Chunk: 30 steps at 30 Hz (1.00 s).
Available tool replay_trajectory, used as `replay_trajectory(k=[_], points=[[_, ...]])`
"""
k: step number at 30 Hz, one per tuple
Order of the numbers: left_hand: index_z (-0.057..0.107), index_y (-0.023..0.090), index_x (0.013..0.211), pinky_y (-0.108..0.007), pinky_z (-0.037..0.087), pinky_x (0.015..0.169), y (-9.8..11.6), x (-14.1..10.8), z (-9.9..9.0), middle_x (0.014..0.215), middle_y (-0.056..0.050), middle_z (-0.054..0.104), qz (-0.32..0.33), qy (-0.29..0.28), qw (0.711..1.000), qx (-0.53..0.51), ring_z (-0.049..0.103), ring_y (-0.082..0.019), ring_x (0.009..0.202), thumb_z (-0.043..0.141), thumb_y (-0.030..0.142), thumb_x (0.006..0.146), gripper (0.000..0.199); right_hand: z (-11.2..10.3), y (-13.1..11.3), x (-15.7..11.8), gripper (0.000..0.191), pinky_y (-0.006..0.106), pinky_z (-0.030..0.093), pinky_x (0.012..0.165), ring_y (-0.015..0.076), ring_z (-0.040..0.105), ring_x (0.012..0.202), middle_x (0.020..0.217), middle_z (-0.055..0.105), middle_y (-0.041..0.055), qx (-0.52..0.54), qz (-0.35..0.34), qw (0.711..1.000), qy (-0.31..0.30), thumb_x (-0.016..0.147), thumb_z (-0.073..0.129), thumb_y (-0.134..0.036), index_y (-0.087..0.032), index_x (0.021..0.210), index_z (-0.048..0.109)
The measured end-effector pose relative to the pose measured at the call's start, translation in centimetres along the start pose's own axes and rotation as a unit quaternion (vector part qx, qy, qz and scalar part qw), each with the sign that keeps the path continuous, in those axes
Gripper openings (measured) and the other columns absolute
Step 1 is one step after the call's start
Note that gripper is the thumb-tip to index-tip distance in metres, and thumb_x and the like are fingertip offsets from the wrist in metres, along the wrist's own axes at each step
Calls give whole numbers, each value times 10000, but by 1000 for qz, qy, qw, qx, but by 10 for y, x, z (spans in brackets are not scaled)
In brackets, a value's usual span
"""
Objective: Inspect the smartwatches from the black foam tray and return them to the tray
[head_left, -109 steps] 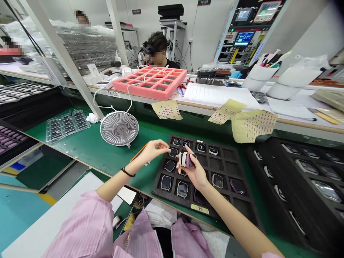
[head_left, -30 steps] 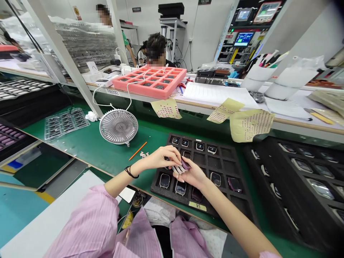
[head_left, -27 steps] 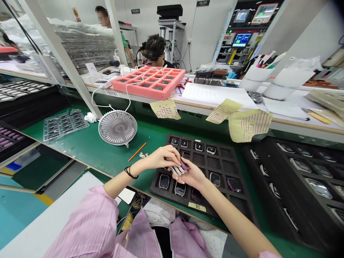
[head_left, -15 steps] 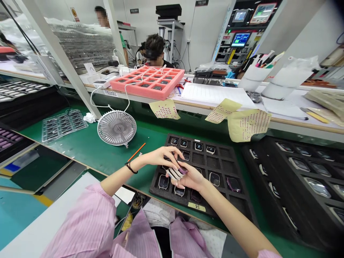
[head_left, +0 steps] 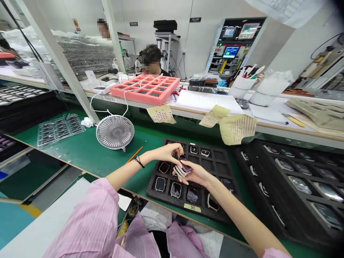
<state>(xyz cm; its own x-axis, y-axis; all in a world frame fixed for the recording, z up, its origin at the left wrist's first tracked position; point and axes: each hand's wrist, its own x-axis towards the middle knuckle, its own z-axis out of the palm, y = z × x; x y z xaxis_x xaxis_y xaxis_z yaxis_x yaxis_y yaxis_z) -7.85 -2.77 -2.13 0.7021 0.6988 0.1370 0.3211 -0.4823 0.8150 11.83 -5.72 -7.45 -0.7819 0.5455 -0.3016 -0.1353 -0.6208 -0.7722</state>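
My right hand (head_left: 197, 174) holds a small stack of watch cases (head_left: 182, 170), several pale ones and a purple one, above the black foam tray (head_left: 215, 214). The fingers of my left hand (head_left: 172, 152) curl round a dark-faced watch (head_left: 182, 157) just beyond the stack, partly hidden by the fingers. Other watches lie face up in the tray's compartments, among them one in the near left corner (head_left: 160, 184) and one in the far row (head_left: 194, 149). A yellow label (head_left: 192, 208) is on the tray's near edge.
A grey fan (head_left: 115, 132) and an orange stick (head_left: 134, 154) lie left of the tray. Stacked black trays (head_left: 271, 179) with watches stand at the right. A pink foam tray (head_left: 161, 98) rests on the shelf beyond, with a person (head_left: 152, 57) behind it.
My left hand has drawn back from over the stack, and its fingers are now round a dark-faced watch at the stack's far side. The view has shifted slightly.
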Motion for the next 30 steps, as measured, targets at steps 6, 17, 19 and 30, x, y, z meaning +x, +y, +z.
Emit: replay_trajectory(k=[6,17,19,30], points=[[461,188,1317,-391,484,913,-11,43,46,1222,-152,623,51,64,995,50,600,-288,1135,808,173,652,750,-43,-14,-1,613,375,566,676,201,679,687,1031,698,48,-214,-231,896,312,764,708,-348,-252,1322,472],[511,174,1309,-447,479,990,-27,80,90,1269,-170,622,27,187,973,134,612,-303,1153,564,-12,708,631,-59,-10,-2,595,407,199,1187,241,341,1414,1444,484,85,-272,-307,843,347,751,699,-366,-232,1302,520],[529,189,1291,-427,483,988,-30,76,83,1277,-150,625,31,189,974,124,624,-292,1134,632,49,712,604,-61,-18,-9,589,398,332,1123,233,461,1324,1343,575,64,-201,-286,885,309,715,748,-356,-253,1260,548],[605,203,1190,-422,453,1001,-33,71,72,1186,-112,663,118,139,981,67,579,-264,1137,799,303,689,546,-67,-32,-25,335,243,532,597,142,660,627,717,701,30,-22,-164,970,177,579,876,-214,-130,836,678]])
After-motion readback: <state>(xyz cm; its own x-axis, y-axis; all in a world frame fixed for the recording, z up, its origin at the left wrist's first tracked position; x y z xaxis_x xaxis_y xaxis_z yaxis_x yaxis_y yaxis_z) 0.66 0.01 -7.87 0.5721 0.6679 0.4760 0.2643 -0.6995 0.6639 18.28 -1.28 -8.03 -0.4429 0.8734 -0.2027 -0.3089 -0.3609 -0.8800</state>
